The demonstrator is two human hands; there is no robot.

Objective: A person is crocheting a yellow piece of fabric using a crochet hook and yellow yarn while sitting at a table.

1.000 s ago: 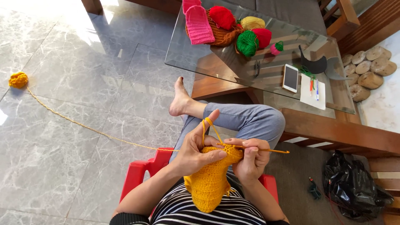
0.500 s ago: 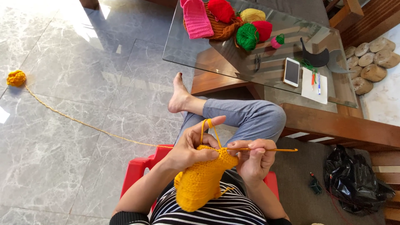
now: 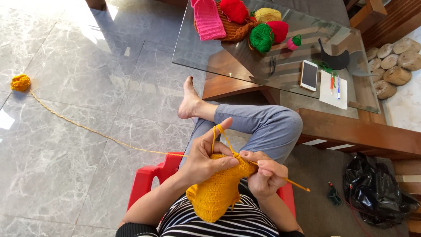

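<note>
One small orange ball of yarn [image 3: 20,82] lies on the grey marble floor [image 3: 87,66] at far left, and its single strand [image 3: 96,132] runs right to the left hand [image 3: 205,154]. That hand is closed on one yellow-orange crocheted piece [image 3: 215,193] in the lap, the strand looped over its raised forefinger. The right hand [image 3: 265,174] is clamped on one thin orange crochet hook [image 3: 294,184]. On the glass surface [image 3: 228,57] lie one pink knitted piece [image 3: 208,19], four yarn balls and one white phone [image 3: 309,75].
</note>
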